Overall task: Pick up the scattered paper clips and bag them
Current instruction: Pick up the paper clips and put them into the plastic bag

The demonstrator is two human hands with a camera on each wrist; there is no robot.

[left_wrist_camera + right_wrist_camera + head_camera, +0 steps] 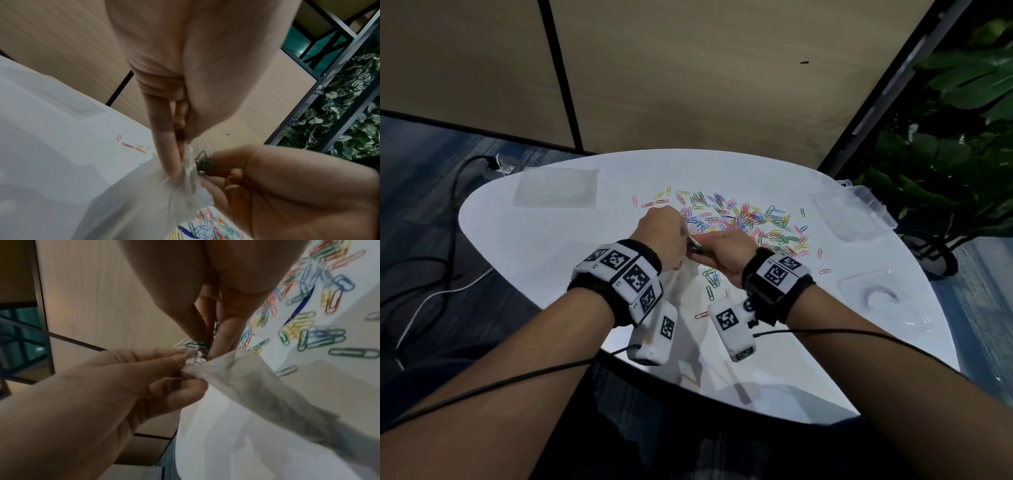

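Paper clips (743, 219) lay in a bright heap on the white surface (558, 260), just beyond both hands, with a few strays on the near side of the heap too. The step in hand looked like loading: the left hand (662, 238) pinched the gathered mouth of the clear plastic bag (144, 194) between thumb and fingers, and the right hand (729, 255) was closed round a small clutch of green clips (195, 344), pressed right against that mouth. Most of the heap was untouched, so the job read as barely begun. Next, I'd judge, the bag's mouth needed spreading wider so the clutch could drop in cleanly; the film was bunched tight there, and clips could snag or spill. A second flat bag (556, 187) lay well left of the heap.
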